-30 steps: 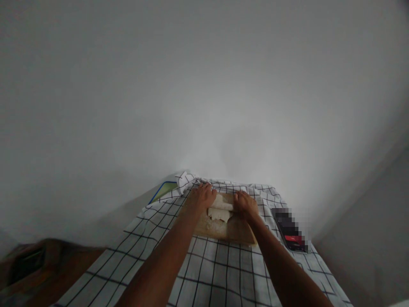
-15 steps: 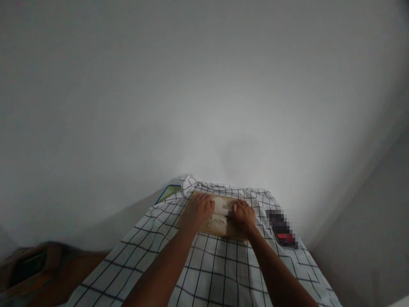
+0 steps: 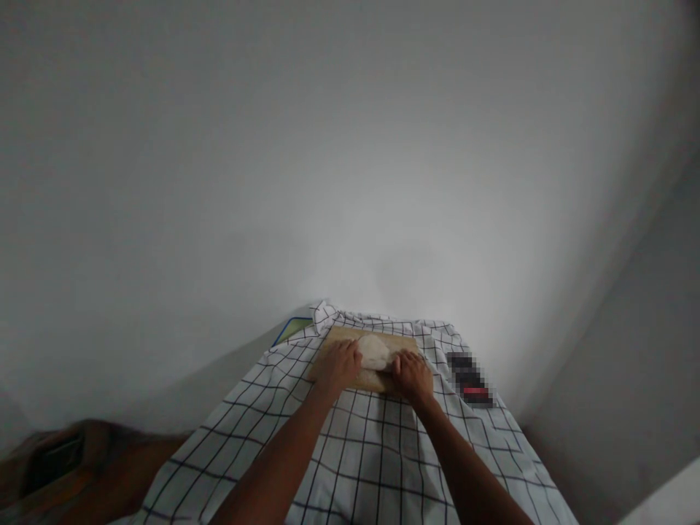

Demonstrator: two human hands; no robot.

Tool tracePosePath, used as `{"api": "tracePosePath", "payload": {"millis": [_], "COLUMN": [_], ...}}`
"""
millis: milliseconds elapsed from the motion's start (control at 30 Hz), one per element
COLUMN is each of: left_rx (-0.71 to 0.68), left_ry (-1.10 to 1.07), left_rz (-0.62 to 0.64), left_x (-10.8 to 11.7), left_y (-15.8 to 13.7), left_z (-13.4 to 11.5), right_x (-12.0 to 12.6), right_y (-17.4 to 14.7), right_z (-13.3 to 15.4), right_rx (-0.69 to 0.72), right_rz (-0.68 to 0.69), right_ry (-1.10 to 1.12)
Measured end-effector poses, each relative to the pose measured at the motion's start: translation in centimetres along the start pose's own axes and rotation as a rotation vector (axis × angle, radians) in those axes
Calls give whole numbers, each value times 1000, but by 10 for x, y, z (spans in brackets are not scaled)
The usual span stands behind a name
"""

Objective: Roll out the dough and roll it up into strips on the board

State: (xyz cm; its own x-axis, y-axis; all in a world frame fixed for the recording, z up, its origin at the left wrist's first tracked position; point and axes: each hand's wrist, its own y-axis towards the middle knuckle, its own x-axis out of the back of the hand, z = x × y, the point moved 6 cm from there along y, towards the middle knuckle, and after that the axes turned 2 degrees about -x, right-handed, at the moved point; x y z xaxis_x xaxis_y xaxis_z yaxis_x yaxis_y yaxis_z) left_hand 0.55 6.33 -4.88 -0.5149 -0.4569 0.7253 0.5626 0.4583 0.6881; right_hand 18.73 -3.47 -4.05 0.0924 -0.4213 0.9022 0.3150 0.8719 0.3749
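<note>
A pale lump of dough [image 3: 374, 350] lies on a light wooden board [image 3: 403, 341], rounded on top and stretched sideways between my hands. At its left end is my left hand [image 3: 343, 360], its fingers curled down onto the dough. My right hand [image 3: 412, 372] grips the right end, knuckles up and fingers bent. Both palms and the fingertips are hidden from above. Bare board shows along the dough's near side.
A white cloth with black checks [image 3: 361, 452] covers the table under the board. A dark, pixelated object with a red strip [image 3: 475, 386] lies to the right. A blue-rimmed green item [image 3: 292, 328] pokes out at the back left. Behind stands a pale wall [image 3: 350, 182].
Before, flatter dough with a ragged edge lay spread toward me; now it is gathered into a rounder mound between the hands. Both hands stay at its ends. The view has shifted slightly.
</note>
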Motion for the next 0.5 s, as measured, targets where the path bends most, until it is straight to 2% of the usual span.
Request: {"api": "tracePosePath", "payload": {"millis": [233, 500], "left_rx": [44, 69], "left_ry": [17, 8], "left_rz": [8, 31], "left_x": [0, 0], "left_y": [5, 24], "left_z": [1, 7], "right_x": [0, -6], "right_y": [1, 24], "right_z": [0, -5], "right_rx": [-7, -15], "right_rz": [12, 29], "right_ry": [5, 0]}}
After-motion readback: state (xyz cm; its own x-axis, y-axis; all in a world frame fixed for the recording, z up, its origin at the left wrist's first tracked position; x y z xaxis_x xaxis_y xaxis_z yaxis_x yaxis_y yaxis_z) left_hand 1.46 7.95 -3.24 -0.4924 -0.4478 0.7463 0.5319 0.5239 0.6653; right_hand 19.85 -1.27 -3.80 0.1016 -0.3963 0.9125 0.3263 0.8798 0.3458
